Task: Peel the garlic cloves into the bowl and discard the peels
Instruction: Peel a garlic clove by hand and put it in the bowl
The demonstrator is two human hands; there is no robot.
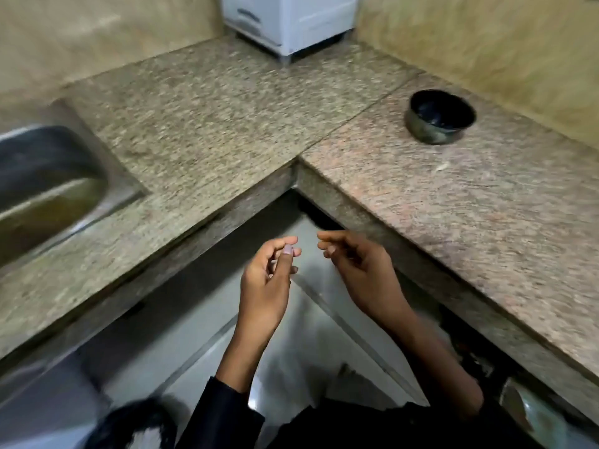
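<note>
My left hand (pixel 269 270) fingers curled, thumb pinched to fingertips on something too small to tell, my right hand (pixel 353 264) loosely curled beside it, contents unclear, dark round metal bowl (pixel 440 116) well apart on speckled granite desk (pixel 227 118)

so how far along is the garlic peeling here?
Done: cannot confirm; the bowl on the right counter looks dark inside, no cloves discernible. One pale scrap lies near it, possibly peel. In hand: the left hand and right hand are below the counter edge, fingers curled, fingertips pinched; anything held is too small to tell. Left: peeling and discarding peels, as far as visible.
</note>
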